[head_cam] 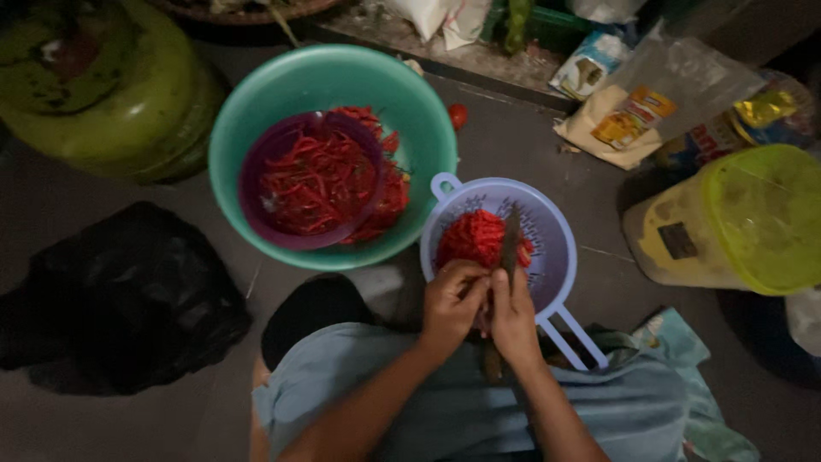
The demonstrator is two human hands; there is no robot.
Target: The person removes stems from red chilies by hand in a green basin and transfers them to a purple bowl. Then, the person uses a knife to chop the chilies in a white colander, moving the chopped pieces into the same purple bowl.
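- Chillies [475,238], red and cut, lie heaped in the pale lilac colander [547,224] on the floor, just ahead of our hands; the one being worked on is hidden between our fingers, so we cannot tell its long axis.
- Knife [510,244] in our right hand [513,318]: the fingers are curled closed round its handle, and the blade runs away from us, tip out over the heap, its length near upright in the view.
- Our left hand [453,301] is bunched, fingertips pinched together against the right hand; what it pinches does not show.
- To cut well, we judge it best to keep the hands over the colander so pieces drop inside, and to keep the left fingertips behind the edge.
- Further out, a teal basin [423,111] holds a purple bowl [256,171] of long whole red chillies.
- Around these sit a green gas cylinder [128,94], a black bag [120,291] and a yellow lidded tub [735,222].
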